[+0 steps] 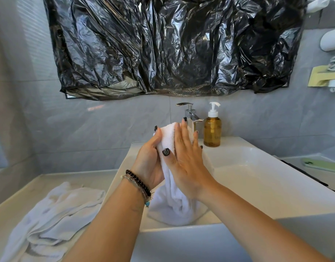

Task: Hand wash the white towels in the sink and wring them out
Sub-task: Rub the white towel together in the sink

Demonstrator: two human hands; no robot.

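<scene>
Over the white sink (272, 188) a white towel (174, 205) hangs upright, sandwiched between my two palms. My left hand (149, 163), with bead bracelets at the wrist, presses it from the left with fingers pointing up. My right hand (187, 159) lies flat against its right side, fingers straight and thumb across the front of the cloth. The towel's top pokes out above my fingers and its lower end bunches at the sink's near rim. A second white towel (55, 210) lies crumpled on the counter to the left.
A chrome faucet (191, 114) and an amber pump soap bottle (212, 133) stand at the back of the sink. Black plastic sheeting (172, 44) covers the mirror. A green phone (321, 164) lies on the right counter; a white hair dryer (331, 40) hangs on the wall.
</scene>
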